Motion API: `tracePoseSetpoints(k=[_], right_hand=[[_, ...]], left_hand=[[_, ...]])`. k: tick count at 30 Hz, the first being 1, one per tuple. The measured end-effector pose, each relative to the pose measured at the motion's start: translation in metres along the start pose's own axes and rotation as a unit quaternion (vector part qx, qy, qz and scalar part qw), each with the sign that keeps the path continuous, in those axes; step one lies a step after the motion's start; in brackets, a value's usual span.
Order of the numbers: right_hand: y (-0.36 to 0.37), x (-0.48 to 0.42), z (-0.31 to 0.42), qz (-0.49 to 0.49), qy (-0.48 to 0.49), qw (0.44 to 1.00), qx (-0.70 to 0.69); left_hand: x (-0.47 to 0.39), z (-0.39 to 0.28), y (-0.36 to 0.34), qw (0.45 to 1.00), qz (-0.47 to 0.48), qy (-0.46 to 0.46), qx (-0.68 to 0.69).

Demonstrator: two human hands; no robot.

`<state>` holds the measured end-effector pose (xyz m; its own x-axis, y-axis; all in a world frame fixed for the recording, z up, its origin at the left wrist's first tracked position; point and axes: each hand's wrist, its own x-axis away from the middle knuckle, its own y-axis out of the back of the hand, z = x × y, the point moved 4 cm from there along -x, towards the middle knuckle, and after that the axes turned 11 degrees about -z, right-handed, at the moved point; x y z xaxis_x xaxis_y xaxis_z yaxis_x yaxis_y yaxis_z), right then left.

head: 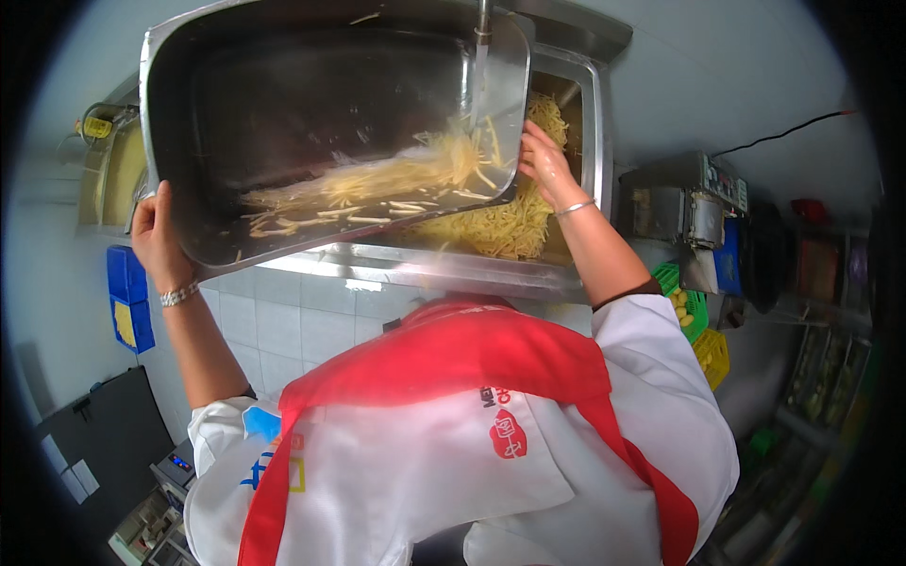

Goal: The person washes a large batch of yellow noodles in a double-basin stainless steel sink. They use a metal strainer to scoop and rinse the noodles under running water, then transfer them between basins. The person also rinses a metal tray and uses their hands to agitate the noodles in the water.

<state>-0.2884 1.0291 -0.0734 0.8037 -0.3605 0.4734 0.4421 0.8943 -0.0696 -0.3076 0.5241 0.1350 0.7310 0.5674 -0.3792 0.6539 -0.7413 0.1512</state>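
Note:
A deep rectangular metal tub [311,92] is held tilted over a stainless steel sink [599,127]. My left hand [157,237] grips its left rim, with the thumb over the edge. My right hand [546,164] holds the right rim and looks wet. From the tap [483,32], water runs into the tub's right end. Pale yellow shredded strips [396,177], apparently potato, lie along the tub's lower side, partly blurred. More strips [520,230] are heaped in the sink below, partly hidden by the tub.
A machine with a control panel [697,201] stands right of the sink. Below it are a green crate [697,315] of potatoes and a yellow crate [711,357]. Blue bins [129,297] sit on the left. Another basin [117,177] stands behind my left hand.

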Motion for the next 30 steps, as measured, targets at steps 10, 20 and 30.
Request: tracePoseSetpoints(k=[10,20,30], right_hand=[[-0.106,-0.049,-0.023,0.157,-0.084,0.978,-0.106],[-0.183,-0.064,0.012,0.240,-0.082,0.963,-0.087],[-0.219,-0.038,0.058,0.358,-0.010,0.922,-0.148]], left_hand=[[0.043,-0.107,0.034,0.986,-0.030,-0.164,-0.018],[0.100,-0.154,0.078,0.893,-0.086,-0.427,-0.115],[0.133,-0.158,0.117,0.844,-0.097,-0.513,-0.120]])
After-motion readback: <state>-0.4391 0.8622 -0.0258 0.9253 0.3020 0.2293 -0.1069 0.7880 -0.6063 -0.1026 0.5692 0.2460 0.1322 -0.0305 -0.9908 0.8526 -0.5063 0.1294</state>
